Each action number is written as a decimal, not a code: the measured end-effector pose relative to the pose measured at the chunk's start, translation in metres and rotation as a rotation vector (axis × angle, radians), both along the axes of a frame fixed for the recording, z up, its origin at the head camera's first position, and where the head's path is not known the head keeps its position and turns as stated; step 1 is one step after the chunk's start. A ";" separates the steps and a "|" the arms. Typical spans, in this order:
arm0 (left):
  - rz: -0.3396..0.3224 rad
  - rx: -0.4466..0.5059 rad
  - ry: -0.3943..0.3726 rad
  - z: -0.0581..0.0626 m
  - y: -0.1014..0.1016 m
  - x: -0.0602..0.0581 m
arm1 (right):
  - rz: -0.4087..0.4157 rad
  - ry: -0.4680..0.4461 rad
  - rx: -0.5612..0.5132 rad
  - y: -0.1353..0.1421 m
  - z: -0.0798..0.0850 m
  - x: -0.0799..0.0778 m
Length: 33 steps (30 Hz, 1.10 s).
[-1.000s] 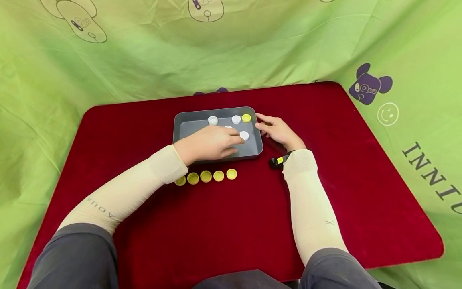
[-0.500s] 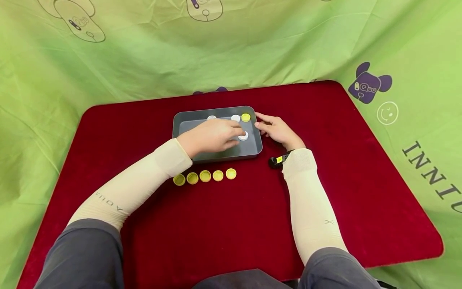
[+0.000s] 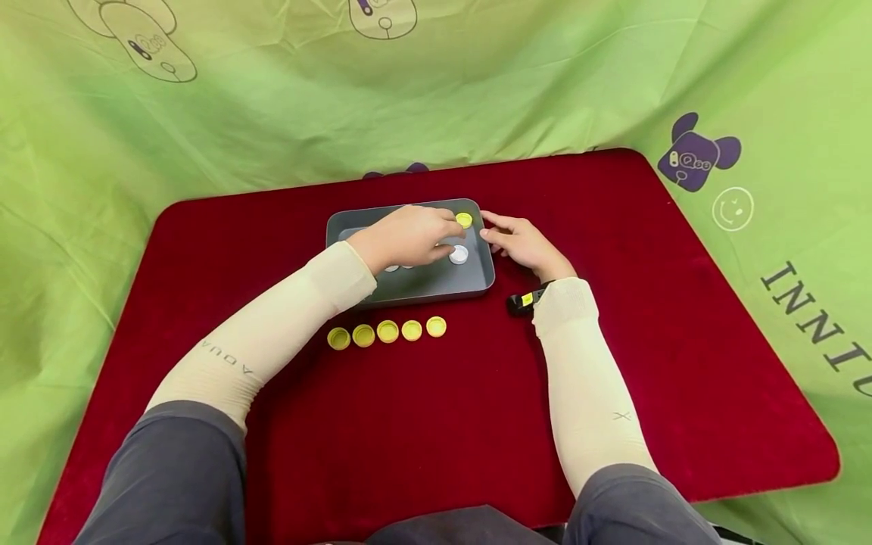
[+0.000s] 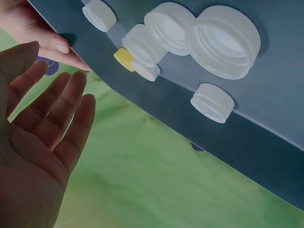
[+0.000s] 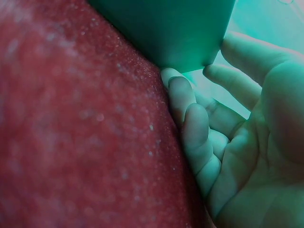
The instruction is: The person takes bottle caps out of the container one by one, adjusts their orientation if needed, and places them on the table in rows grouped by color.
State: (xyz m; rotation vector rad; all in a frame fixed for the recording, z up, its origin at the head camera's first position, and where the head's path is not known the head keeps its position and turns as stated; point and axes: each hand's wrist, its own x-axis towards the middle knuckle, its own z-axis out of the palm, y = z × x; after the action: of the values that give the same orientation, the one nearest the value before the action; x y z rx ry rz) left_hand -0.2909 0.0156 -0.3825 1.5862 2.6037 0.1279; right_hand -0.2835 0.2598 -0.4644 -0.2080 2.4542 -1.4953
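Observation:
My left hand (image 3: 413, 232) hovers over a dark grey rectangular tray (image 3: 443, 283), its fingers loosely bent. In the left wrist view those relaxed fingers have nothing between them. A yellow bottle cap (image 3: 464, 220) lies in the tray's far right corner, just beyond the fingertips. Near the thumb sits a white bottle cap (image 3: 459, 254). Several more white caps (image 4: 223, 42) show inside the tray in the left wrist view; from the head, my left hand hides most of them. My right hand (image 3: 526, 247) rests against the tray's right end, thumb and forefinger touching its wall.
A row of several yellow caps (image 3: 387, 331) lies on the red cloth-covered table (image 3: 409, 424) in front of the tray. A black device (image 3: 523, 303) is strapped at the right wrist. Green printed fabric (image 3: 272, 113) hangs behind and beside the table.
My left hand has moved up and across the tray towards its far right corner, uncovering white caps nearer me and covering those at the back. My right hand stays at the tray's end.

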 end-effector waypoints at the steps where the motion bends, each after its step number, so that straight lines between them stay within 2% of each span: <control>1: 0.000 0.001 0.001 0.000 0.001 -0.001 | 0.000 -0.001 -0.001 0.000 0.000 0.000; 8: 0.013 0.002 -0.021 -0.003 0.007 -0.011 | -0.002 -0.011 -0.001 0.001 0.001 0.001; 15: 0.081 -0.005 -0.035 0.004 0.009 -0.021 | 0.003 0.011 0.001 0.000 0.002 -0.001; 20: 0.081 -0.011 -0.032 0.005 0.013 -0.027 | -0.003 -0.013 0.003 0.000 0.003 -0.001; 33: 0.118 -0.073 -0.081 -0.010 0.029 -0.043 | 0.000 -0.002 -0.015 0.000 0.002 0.000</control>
State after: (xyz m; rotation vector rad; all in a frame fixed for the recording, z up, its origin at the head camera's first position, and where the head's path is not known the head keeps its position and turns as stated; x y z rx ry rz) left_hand -0.3340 0.0442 -0.3928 1.3759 2.6076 0.1019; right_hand -0.2830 0.2602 -0.4621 -0.2096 2.4421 -1.5130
